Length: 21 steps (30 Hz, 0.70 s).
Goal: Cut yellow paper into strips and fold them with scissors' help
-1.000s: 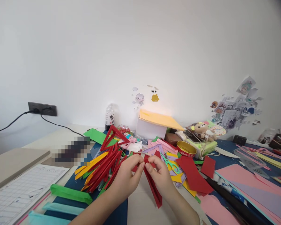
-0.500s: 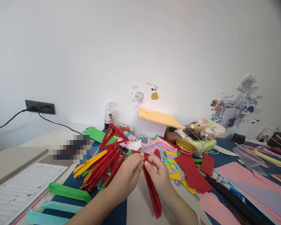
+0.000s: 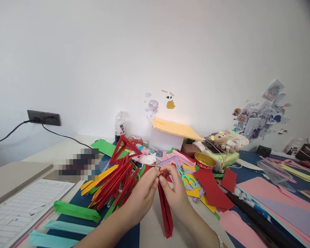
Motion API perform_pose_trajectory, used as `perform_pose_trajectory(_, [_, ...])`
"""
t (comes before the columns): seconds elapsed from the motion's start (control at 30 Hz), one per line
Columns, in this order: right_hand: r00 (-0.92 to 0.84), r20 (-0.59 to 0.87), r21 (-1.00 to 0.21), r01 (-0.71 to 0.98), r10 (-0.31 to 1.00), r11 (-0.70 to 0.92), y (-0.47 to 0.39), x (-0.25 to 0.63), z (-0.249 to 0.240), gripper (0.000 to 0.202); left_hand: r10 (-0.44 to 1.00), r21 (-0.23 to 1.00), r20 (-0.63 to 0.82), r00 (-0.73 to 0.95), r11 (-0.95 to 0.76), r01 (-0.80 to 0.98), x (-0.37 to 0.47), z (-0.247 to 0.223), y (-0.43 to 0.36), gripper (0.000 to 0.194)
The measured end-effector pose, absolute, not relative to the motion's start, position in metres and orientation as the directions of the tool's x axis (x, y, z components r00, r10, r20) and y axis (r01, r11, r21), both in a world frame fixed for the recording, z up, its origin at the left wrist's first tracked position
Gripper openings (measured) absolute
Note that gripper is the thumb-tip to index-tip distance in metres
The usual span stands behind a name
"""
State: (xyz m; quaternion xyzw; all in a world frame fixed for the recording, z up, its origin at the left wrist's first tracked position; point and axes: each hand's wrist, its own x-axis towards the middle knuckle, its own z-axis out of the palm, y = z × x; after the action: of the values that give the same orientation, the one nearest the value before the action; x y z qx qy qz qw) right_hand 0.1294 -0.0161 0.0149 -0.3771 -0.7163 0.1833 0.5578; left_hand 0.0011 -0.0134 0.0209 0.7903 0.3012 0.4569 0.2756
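Both my hands meet in the middle of the view around a folded red paper strip (image 3: 165, 212). My left hand (image 3: 147, 184) pinches its upper end from the left, fingers closed. On the other side my right hand (image 3: 174, 182) grips the same end between thumb and curled forefinger. The strip's long lower part hangs down towards me, with a crease along its length. My fingers hide part of the upper end. A pile of folded red strips (image 3: 116, 182) lies just left of my left hand, and green-handled scissors (image 3: 188, 179) lie right of my right hand.
Folded green paper (image 3: 76, 211) and light blue strips lie at the left front. Behind are a bottle (image 3: 120, 125), a white box (image 3: 166, 138) with an orange top and a round gold tin (image 3: 205, 161). Pink sheets (image 3: 281, 203) and red paper pieces (image 3: 214, 189) cover the right side.
The hanging end of the red strip has swung slightly left. My right forefinger has arched a little higher; both hands keep their hold.
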Motion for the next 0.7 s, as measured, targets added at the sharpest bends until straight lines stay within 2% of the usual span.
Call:
perform_pose_trajectory(0.13, [-0.078,0.709,-0.648,0.32,0.701,0.691,-0.016,0.13,0.018,0.014,0.807,0.834,0.499,0.316,-0.546,0.076,0.008,0.016,-0.015,0.023])
perform_pose_trajectory(0.23, [0.002,0.702,-0.676,0.317,0.712,0.665,-0.015,0.13,0.021,0.012,0.878,0.927,0.373,0.301,-0.359,-0.103,0.012,0.013,-0.013,0.025])
perform_pose_trajectory(0.3, [0.031,0.685,-0.698,0.315,0.728,0.643,-0.014,0.13,0.021,0.01,0.909,0.949,0.308,0.281,-0.273,-0.159,0.014,0.013,-0.012,0.029])
perform_pose_trajectory(0.4, [0.052,0.662,-0.719,0.329,0.748,0.613,-0.013,0.131,0.02,0.009,0.925,0.95,0.29,0.247,-0.247,-0.19,0.015,0.016,-0.01,0.032])
perform_pose_trajectory(0.53, [0.068,0.579,-0.786,0.311,0.813,0.534,-0.007,0.134,0.016,0.009,0.919,0.958,0.219,0.329,-0.138,-0.251,0.014,0.019,-0.009,0.031])
perform_pose_trajectory(0.6, [0.033,0.555,-0.8,0.296,0.831,0.522,-0.003,0.138,0.016,0.008,0.929,0.968,0.17,0.328,-0.095,-0.232,0.013,0.019,-0.007,0.031])
perform_pose_trajectory(0.7, [-0.087,0.581,-0.747,0.339,0.809,0.573,0.001,0.144,0.019,0.014,0.95,0.983,0.126,0.286,-0.08,-0.167,0.011,0.018,-0.005,0.032])
